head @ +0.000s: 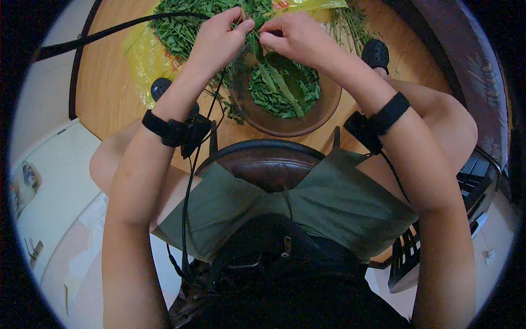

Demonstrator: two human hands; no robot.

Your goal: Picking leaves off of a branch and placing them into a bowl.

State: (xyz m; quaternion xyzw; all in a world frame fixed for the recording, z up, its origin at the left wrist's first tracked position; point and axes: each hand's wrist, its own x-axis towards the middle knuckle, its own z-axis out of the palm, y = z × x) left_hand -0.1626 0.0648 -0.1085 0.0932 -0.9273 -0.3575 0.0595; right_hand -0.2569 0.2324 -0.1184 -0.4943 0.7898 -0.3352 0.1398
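Note:
Near the top of the head view, my left hand (222, 37) pinches a green leafy stem (254, 43) between thumb and forefinger. Close against its leaves from the other side, my right hand (298, 39) has its thumb and forefinger bent around a leaf; the exact contact is partly hidden. Both hands are over the far part of a brown, see-through bowl (283, 130). Picked green leaves (267, 96) lie in it, with a few long pale-backed ones on top. Beyond my left hand, a large heap of leafy stems (176, 28) rests on a yellow plastic bag (144, 70).
Bare stems (351, 28) lie at the upper right on the wood-look floor (107, 82). A brown leather stool seat (267, 164) sits between my legs. Black straps (164, 129) with small devices circle both forearms, and a dark cable (123, 28) crosses at upper left.

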